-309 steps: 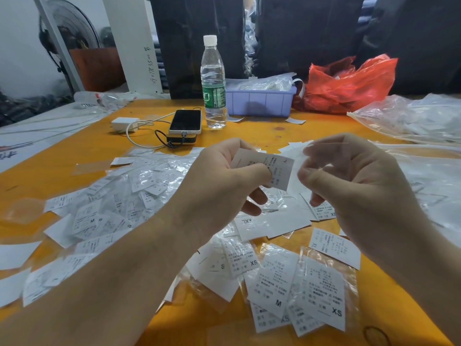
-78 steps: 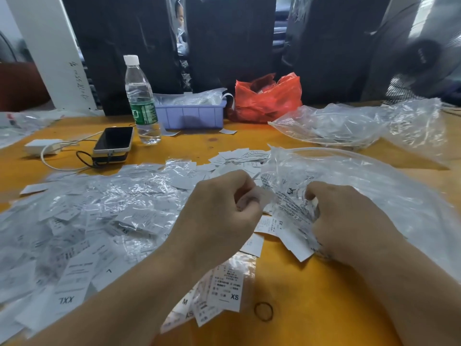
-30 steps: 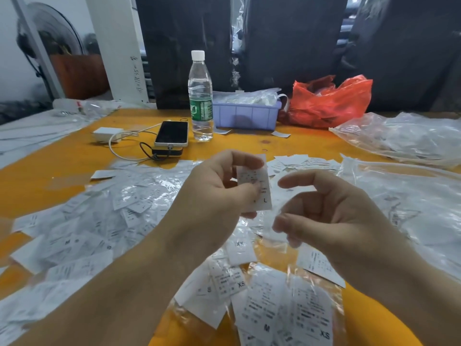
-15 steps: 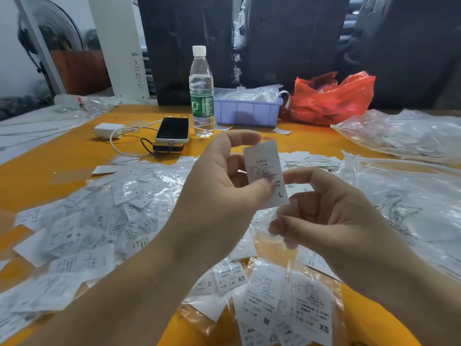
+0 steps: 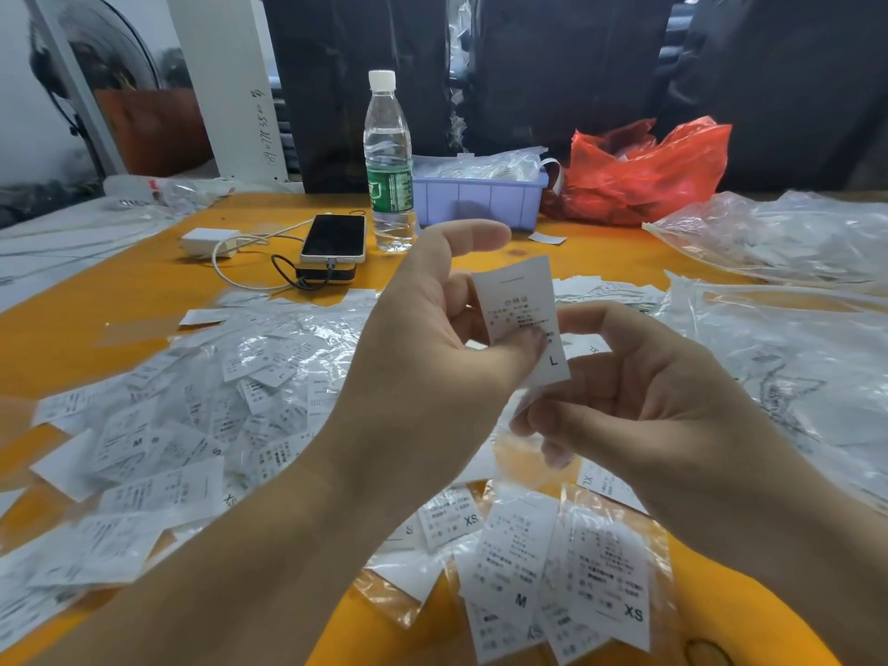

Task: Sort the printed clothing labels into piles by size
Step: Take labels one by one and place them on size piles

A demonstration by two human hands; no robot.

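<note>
Above the orange table (image 5: 120, 300), we hold one printed label (image 5: 521, 319) upright between our two hands. Our left hand (image 5: 432, 358) pinches it, thumb pressed on its printed face with the fingers curled behind, and the index finger sticks out loosely above the label's top edge. A bold L shows near the label's lower right corner, just past our thumb tip. Our right hand (image 5: 644, 401) sits just beside and below, fingers curled, its fingertips meeting the label's lower edge and what looks like a thin clear sleeve (image 5: 524, 454) hanging under it; we cannot tell how firm that hold is.

On the table to our left spreads a wide heap of loose labels (image 5: 182, 425) mixed with clear plastic sleeves, with M and S readable on a few. Directly beneath our hands lie a few bagged labels (image 5: 567, 569) marked XS and M, and one marked XL peeks out under our right wrist. A small stack of labels (image 5: 605, 293) rests beyond our hands, beside a large crumpled clear plastic bag (image 5: 793, 358).

Farther back we see a water bottle (image 5: 388, 161) standing upright, a phone (image 5: 334, 237) lying on a power bank with a cable running to a white charger (image 5: 209, 241), a lilac bin (image 5: 480, 201) filled with plastic packets, and a red plastic bag (image 5: 644, 170) just beside the bin.
</note>
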